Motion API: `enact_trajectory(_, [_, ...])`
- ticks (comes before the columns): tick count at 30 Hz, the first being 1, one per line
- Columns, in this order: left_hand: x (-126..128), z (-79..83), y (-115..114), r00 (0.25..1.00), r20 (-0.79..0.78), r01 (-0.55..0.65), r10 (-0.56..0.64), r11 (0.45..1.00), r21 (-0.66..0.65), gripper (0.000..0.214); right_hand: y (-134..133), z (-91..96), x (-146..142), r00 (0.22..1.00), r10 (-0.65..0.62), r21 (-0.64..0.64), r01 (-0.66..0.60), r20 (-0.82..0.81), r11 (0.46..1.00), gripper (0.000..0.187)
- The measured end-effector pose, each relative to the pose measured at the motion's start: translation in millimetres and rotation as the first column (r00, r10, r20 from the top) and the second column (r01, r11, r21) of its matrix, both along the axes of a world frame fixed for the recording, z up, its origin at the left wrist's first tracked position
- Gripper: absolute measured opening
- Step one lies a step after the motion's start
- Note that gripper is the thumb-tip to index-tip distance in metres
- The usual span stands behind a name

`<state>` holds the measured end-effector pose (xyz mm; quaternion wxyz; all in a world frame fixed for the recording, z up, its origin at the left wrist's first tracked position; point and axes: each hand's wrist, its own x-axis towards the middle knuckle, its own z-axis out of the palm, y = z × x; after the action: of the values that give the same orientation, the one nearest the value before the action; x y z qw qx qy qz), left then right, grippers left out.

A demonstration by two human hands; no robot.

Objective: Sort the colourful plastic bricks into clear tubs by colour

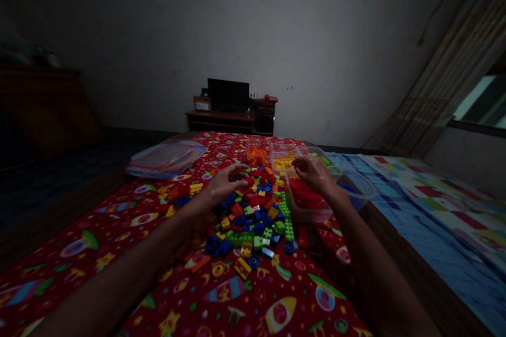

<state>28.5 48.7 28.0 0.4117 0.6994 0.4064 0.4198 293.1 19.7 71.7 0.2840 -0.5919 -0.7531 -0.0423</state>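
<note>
A loose pile of toy building bricks (259, 216) in red, blue, green, yellow and orange lies in front of me. My left hand (229, 180) hovers over its far left part, fingers curved and apart from the thumb. Red bricks lie just by those fingertips; none is plainly held. My right hand (314, 172) is above the clear boxes, its fingers bent together; whatever they hold is hidden. Below it is a clear box (310, 215) with red bricks. Just beyond its fingertips stands a box of yellow bricks (282, 161).
Orange pieces (258, 155) fill another box at the back. A box with green bricks (324, 160) and a round-edged tub (366, 192) with blue ones stand at right. Stacked clear lids (166, 159) lie at left on the red patterned cloth (221, 313).
</note>
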Motion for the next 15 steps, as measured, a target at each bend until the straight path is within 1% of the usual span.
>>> enact_trajectory(2, [-0.5,4.7,-5.5,0.999,0.039,-0.005,0.008,0.998,-0.068,0.059,-5.2,-1.6,-15.4,0.989,0.144,-0.021,-0.144,-0.024,0.989,0.024])
enact_trajectory(3, [-0.7,7.1,-8.8,0.998,0.061,-0.004,0.01,0.995,-0.097,0.061,-8.3,-2.7,-23.9,0.976,0.216,-0.04,-0.218,-0.038,0.975,0.023])
enact_trajectory(5, [-0.5,11.1,-14.8,0.994,0.109,0.004,0.013,0.988,-0.152,0.064,-14.3,-5.8,-40.6,0.937,0.345,-0.078,-0.349,-0.061,0.934,0.025])
enact_trajectory(7, [1.0,13.3,-18.8,0.99,0.139,0.017,0.01,0.982,-0.187,0.065,-19.4,-9.2,-54.7,0.899,0.435,-0.089,-0.439,-0.06,0.894,0.032])
enact_trajectory(8, [2.2,13.7,-19.9,0.99,0.139,0.025,0.002,0.981,-0.194,0.064,-21.4,-10.5,-60.2,0.887,0.459,-0.082,-0.462,-0.05,0.883,0.034])
enact_trajectory(10, [5.5,13.6,-20.6,0.992,0.122,0.047,-0.024,0.982,-0.185,0.062,-24.3,-11.9,-67.8,0.884,0.466,-0.061,-0.467,-0.022,0.882,0.031])
enact_trajectory(12, [8.4,13.3,-20.0,0.994,0.093,0.075,-0.061,0.985,-0.158,0.06,-26.1,-11.4,-70.7,0.894,0.448,-0.042,-0.448,-0.004,0.893,0.024])
enact_trajectory(15, [6.7,16.1,-17.0,0.996,0.001,0.093,-0.093,0.994,-0.065,0.052,-26.2,-8.7,-67.0,0.918,0.395,-0.025,-0.394,0.027,0.919,0.022])
